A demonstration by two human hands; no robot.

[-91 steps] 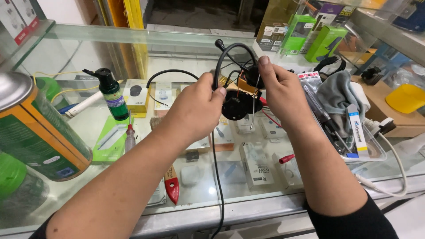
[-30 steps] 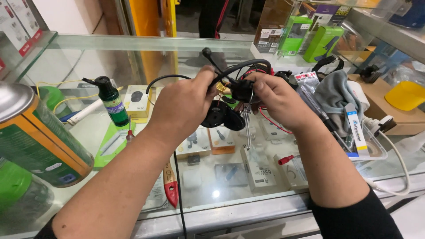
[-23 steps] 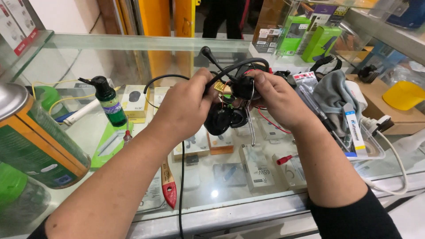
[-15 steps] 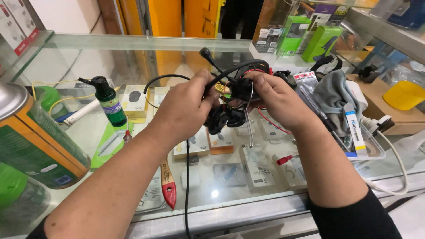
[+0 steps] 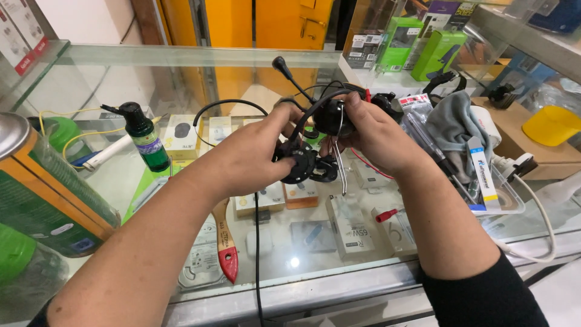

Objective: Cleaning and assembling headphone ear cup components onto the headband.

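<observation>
**Black headset held over the glass bench**

The glass bench (image 5: pixel 181 57), a display counter with small boxed goods under its top, fills the view. At the near left edge stands a large green and orange spray can (image 5: pixel 42 194); a grey cloth (image 5: pixel 457 124) lies at the right, and a dark green pump bottle (image 5: pixel 145 138) stands left of centre.

Above the glass, both hands are closed on a black wired headset (image 5: pixel 315 145). The left hand (image 5: pixel 254 154) pinches the lower earpad; the right hand (image 5: pixel 375 136) wraps the upper earcup and band. Its microphone boom (image 5: pixel 289 74) sticks up and its thin cable (image 5: pixel 256 242) hangs over the front edge.

It looks light, with a springy band, soft pads and slender boom and wire, so the earcups and band seem the safest hold.
</observation>
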